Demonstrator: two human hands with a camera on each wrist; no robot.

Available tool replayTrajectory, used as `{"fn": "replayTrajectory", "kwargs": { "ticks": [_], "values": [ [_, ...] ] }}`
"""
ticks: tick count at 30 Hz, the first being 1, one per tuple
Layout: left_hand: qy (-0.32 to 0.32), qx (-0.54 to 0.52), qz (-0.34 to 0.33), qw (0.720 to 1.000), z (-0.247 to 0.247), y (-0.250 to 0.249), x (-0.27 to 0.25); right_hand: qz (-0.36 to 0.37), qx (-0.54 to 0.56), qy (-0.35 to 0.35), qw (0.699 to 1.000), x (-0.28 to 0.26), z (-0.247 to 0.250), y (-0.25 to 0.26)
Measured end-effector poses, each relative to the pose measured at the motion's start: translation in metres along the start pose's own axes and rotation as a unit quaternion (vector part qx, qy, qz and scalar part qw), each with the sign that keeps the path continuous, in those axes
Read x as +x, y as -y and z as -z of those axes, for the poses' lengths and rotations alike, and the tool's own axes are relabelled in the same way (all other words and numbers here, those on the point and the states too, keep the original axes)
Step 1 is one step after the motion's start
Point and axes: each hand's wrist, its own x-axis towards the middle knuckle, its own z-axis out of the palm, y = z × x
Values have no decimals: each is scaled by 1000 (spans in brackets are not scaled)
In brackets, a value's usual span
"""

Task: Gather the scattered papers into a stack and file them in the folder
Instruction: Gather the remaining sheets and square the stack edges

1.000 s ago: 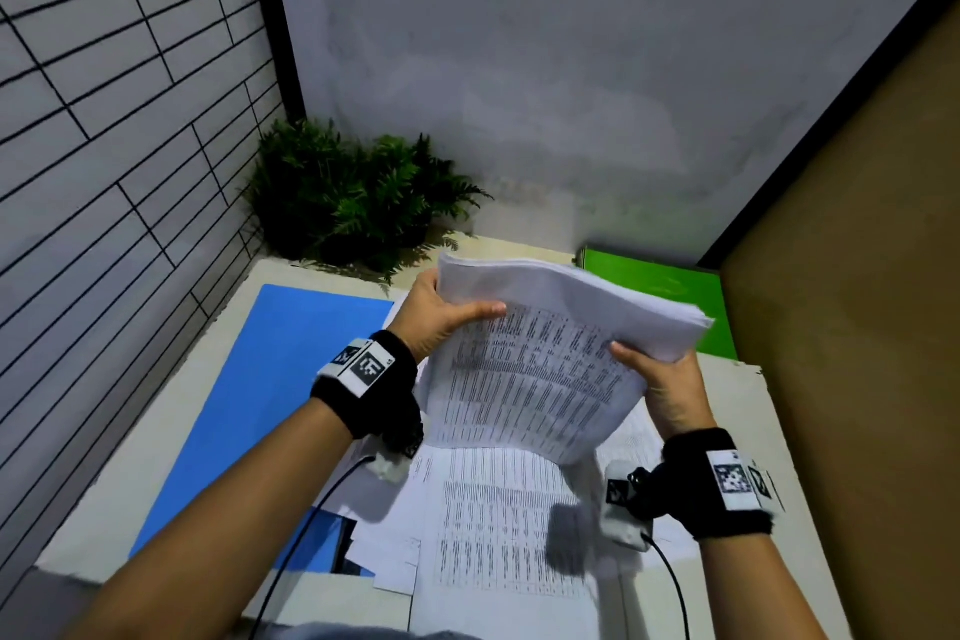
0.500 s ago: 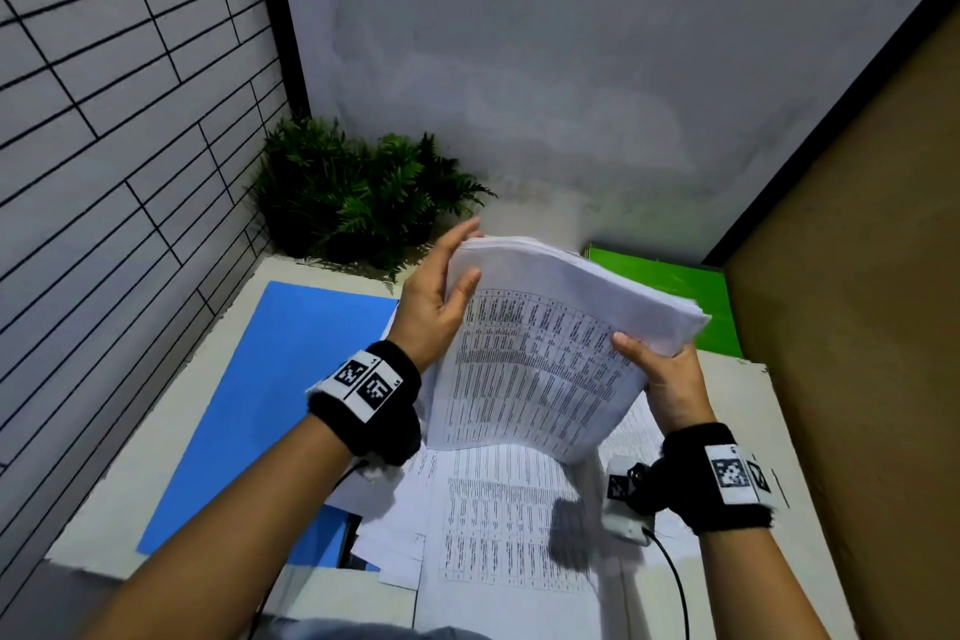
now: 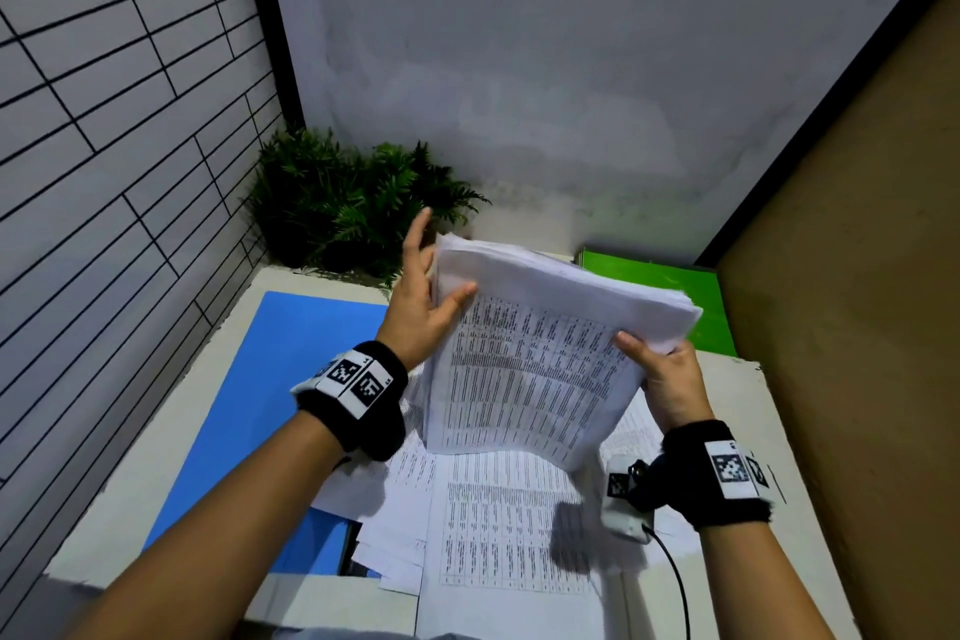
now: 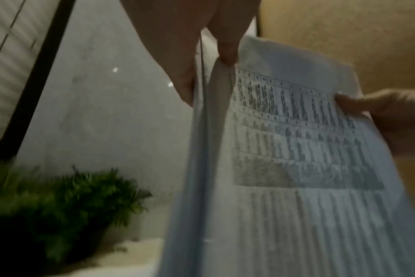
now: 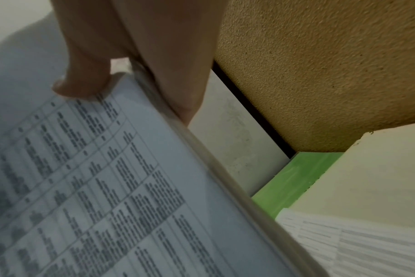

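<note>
**Above the table, a stack stands on edge between two hands**

Between the two hands, raised over the table [image 3: 171, 411], the stack of papers [image 3: 530, 369] is held tilted up, its printed face turned toward the person and its lower edge hanging just above the loose sheets [image 3: 498, 530] that lie spread on the tabletop. The stack's long axis runs from upper left to lower right across the head view, thick top edge uppermost.

The right hand [image 3: 670, 379] carries it: thumb pressed on the printed face, the other fingers curled behind the right edge, a firm pinch. The left hand [image 3: 421, 296] is at the upper left corner with fingers straight and spread; its thumb lies flat against the front sheet, and in the left wrist view a fingertip rests on the top edge while the palm flanks the side. It reads as patting or squaring, not gripping.

The blue folder [image 3: 291, 369] lies flat on the table to the left, below the left forearm and nearer that hand; a green folder [image 3: 660, 286] sits at the far right, behind the stack. A plant [image 3: 343, 208] fills the far left corner.

My judgement is that gathering is unfinished: sheets are yet to be added. The stack probably needs tapping square, then lowering leftward toward the blue folder, though which folder is meant cannot be told.
</note>
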Motion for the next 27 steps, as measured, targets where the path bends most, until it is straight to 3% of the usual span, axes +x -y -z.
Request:
{"fn": "replayTrajectory", "kwargs": {
  "ticks": [2, 7, 12, 16, 20, 23, 27],
  "values": [
    [17, -58, 50, 997, -2, 1, -1, 14, 4, 6, 1000, -2, -3, 3],
    [2, -146, -9, 989, 3, -19, 7, 68, 49, 6, 996, -4, -6, 22],
    [91, -128, 56, 986, -1, 0, -2, 66, 30, -9, 997, -4, -12, 21],
    [54, -119, 85, 988, -1, 2, -1, 64, -10, -24, 998, 0, -19, 22],
    [14, -143, 29, 989, 10, -11, 0, 99, -14, -6, 995, -1, -19, 36],
    [60, -182, 25, 981, 17, -18, -6, 99, -8, 31, 995, -2, -8, 35],
    [86, -118, 53, 988, 11, -10, -10, 49, -48, 55, 996, -4, -11, 15]
  ]
}}
